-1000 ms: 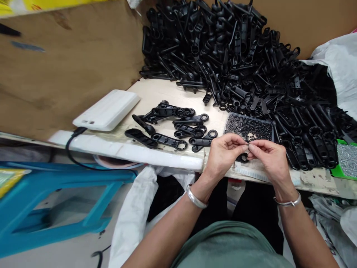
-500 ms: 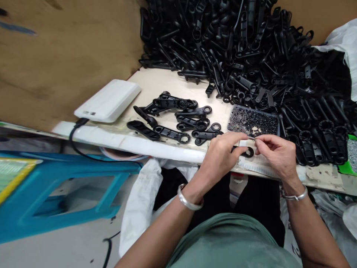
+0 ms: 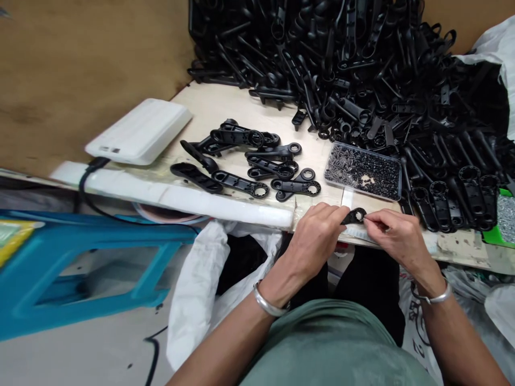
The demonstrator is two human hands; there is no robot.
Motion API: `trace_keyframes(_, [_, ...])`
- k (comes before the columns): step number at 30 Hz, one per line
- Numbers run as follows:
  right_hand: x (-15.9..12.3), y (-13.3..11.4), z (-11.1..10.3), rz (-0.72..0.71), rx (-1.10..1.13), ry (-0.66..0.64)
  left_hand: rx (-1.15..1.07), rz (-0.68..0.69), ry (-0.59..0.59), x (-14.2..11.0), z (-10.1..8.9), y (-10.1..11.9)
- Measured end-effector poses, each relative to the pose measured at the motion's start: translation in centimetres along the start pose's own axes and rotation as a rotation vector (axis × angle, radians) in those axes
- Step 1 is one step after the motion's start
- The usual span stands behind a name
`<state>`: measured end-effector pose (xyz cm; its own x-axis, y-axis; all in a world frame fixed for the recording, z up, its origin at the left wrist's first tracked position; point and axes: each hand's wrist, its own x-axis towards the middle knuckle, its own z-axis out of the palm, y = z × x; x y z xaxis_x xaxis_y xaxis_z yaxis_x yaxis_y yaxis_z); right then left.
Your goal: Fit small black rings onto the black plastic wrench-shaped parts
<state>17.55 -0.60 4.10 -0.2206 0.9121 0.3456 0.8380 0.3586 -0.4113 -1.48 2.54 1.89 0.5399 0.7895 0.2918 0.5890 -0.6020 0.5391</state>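
Observation:
My left hand point(image 3: 319, 236) is closed round a black plastic handle part point(image 3: 356, 215), whose ringed end sticks out past the fingers at the table's front edge. Beside that ring, my right hand point(image 3: 396, 233) has its thumb and fingertips pinched together; what they hold, if anything, is too small to make out. Just behind the hands stands a clear plastic box point(image 3: 341, 185) with tiny grey pieces on its left side and tiny black ones on its right. Several similar black handle parts point(image 3: 241, 184) lie loosely to the left of the box.
A large heap of black plastic parts point(image 3: 317, 59) covers the back of the table. Handles lie in a row point(image 3: 438, 201) at the right, near a green tray point(image 3: 493, 235) of small metal pieces. At the left are a white cabled device point(image 3: 140, 131) and a blue stool point(image 3: 100, 316).
My hands were together over the box's front edge; now they are lower and nearer me. The right fingers have come apart from the left and sit beside the handle's ring.

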Motion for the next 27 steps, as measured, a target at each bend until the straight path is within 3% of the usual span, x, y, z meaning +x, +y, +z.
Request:
trace_keyframes(6, [-0.2, -0.4, 0.8, -0.062, -0.105, -0.054, -0.129, -0.042, 0.12, -0.4, 1.0, -0.5])
trace_keyframes(16, [0.5, -2.9, 0.7, -0.119, -0.495, -0.218, -0.172, -0.036, 0.177, -0.6, 1.6, -0.5])
trace_keyframes(22, [1.0, -2.5, 0.0, 0.022, -0.237, -0.316, -0.209, -0.002, 0.18, -0.5, 1.5, -0.6])
trace_keyframes(27, [1.7, -2.0, -0.8, 0.246, 0.04, -0.36, -0.173, 0.053, 0.08, -0.6, 1.3, -0.4])
